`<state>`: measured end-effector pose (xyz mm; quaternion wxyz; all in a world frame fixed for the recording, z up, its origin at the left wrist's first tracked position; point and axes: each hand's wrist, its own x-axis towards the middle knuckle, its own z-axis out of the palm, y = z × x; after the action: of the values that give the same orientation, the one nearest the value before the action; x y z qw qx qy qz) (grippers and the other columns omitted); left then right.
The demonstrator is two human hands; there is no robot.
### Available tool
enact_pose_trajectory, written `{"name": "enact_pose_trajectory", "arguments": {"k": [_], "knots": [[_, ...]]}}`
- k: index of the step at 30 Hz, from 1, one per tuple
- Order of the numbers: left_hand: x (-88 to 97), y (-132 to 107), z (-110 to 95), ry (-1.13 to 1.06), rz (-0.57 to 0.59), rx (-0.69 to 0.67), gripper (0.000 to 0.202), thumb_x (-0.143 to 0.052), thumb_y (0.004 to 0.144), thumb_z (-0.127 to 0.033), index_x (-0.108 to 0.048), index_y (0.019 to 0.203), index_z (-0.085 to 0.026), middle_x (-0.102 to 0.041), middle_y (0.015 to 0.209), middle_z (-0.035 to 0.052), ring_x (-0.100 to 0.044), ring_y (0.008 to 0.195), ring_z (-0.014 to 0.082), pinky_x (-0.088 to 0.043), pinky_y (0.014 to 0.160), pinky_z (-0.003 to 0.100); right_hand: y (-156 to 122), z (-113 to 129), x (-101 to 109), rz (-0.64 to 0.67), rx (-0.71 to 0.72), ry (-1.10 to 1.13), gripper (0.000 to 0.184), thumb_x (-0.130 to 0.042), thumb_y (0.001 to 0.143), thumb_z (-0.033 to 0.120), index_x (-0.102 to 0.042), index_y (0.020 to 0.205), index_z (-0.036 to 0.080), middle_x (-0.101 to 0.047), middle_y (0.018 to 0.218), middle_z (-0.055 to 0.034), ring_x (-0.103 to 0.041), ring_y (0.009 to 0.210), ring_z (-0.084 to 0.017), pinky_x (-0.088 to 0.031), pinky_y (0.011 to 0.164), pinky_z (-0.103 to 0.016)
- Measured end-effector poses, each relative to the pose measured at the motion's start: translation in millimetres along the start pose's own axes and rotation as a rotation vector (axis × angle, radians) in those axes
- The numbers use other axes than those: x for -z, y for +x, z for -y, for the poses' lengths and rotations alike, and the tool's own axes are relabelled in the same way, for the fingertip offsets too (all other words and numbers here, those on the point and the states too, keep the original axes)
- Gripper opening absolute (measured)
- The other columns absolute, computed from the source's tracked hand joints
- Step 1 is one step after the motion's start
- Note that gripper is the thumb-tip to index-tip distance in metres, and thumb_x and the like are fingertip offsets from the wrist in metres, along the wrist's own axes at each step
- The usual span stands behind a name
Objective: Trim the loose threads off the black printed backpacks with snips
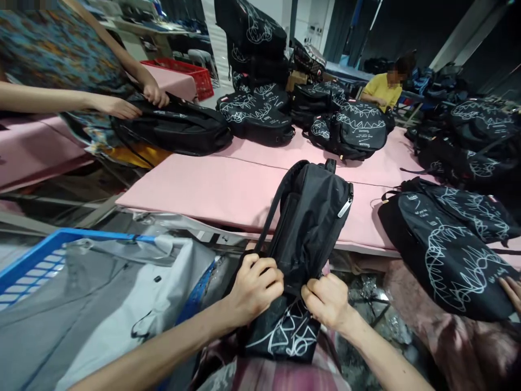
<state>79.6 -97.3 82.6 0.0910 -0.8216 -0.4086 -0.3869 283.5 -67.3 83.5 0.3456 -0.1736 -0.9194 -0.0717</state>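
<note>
At the left, grey wrapping (101,304) is hiding the inside of a blue crate (24,260), and a co-worker's hands (157,95), the body cut off above, are resting on a flat backpack (175,127). In the middle, the left hand (254,288) and the right hand (328,301) are both clenching their fingers tight on the lower end of the black backpack (313,212), which is leaning against the pink table's (211,187) near edge; the fabric between the two grips is too dark to read. At the far right, someone's fingertips (513,290) are just peeking in beside a printed backpack (448,255).
</note>
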Motion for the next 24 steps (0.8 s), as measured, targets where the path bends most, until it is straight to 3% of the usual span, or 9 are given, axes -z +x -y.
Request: {"name": "enact_pose_trajectory", "arguments": {"k": [5, 12, 16, 20, 24], "knots": [[2.2, 0, 4, -0.017, 0.023, -0.028, 0.021, -0.045, 0.084, -0.011, -0.055, 0.066, -0.018, -0.065, 0.071, -0.0020, -0.051, 0.080, 0.0152, -0.030, 0.075, 0.036, 4, -3, 0, -0.004, 0.041, -0.015, 0.018, -0.048, 0.084, 0.007, -0.059, 0.073, 0.015, -0.059, 0.066, -0.0018, -0.037, 0.055, -0.011, -0.025, 0.053, -0.027], [2.6, 2, 12, -0.134, 0.094, 0.026, 0.018, -0.049, 0.084, -0.011, -0.055, 0.069, -0.018, -0.064, 0.076, -0.0012, -0.048, 0.083, 0.0168, -0.034, 0.076, 0.034, 2, -5, 3, 0.051, -0.014, 0.095, 0.026, -0.036, 0.089, 0.012, -0.058, 0.076, 0.015, -0.055, 0.064, -0.0020, -0.039, 0.054, -0.012, -0.024, 0.053, -0.028], [7.6, 11, 15, -0.194, 0.198, 0.073, 0.005, -0.061, 0.081, -0.022, -0.059, 0.076, -0.020, -0.063, 0.080, -0.0013, -0.045, 0.085, 0.0178, -0.035, 0.076, 0.033, 6, -7, 9, 0.123, -0.196, 0.293, 0.023, -0.041, 0.090, 0.024, -0.054, 0.072, 0.017, -0.052, 0.063, -0.0002, -0.041, 0.054, -0.011, -0.027, 0.052, -0.028], [10.0, 31, 7, -0.057, 0.296, 0.077, 0.005, -0.057, 0.083, -0.025, -0.061, 0.083, -0.022, -0.059, 0.076, 0.0001, -0.044, 0.079, 0.0200, -0.033, 0.076, 0.037, 14, -11, 12, 0.106, -0.418, 0.535, 0.024, -0.043, 0.089, 0.031, -0.048, 0.068, 0.020, -0.047, 0.060, 0.0010, -0.044, 0.051, -0.011, -0.032, 0.047, -0.026], [5.8, 45, 1, -0.090, 0.308, 0.102, 0.026, -0.041, 0.088, -0.019, -0.056, 0.066, -0.021, -0.055, 0.068, 0.0008, -0.046, 0.075, 0.0205, -0.034, 0.076, 0.039, 18, -8, 10, 0.122, -0.541, 0.395, 0.016, -0.045, 0.088, 0.028, -0.055, 0.077, 0.021, -0.052, 0.064, -0.0020, -0.050, 0.056, -0.014, -0.041, 0.049, -0.026]]}}
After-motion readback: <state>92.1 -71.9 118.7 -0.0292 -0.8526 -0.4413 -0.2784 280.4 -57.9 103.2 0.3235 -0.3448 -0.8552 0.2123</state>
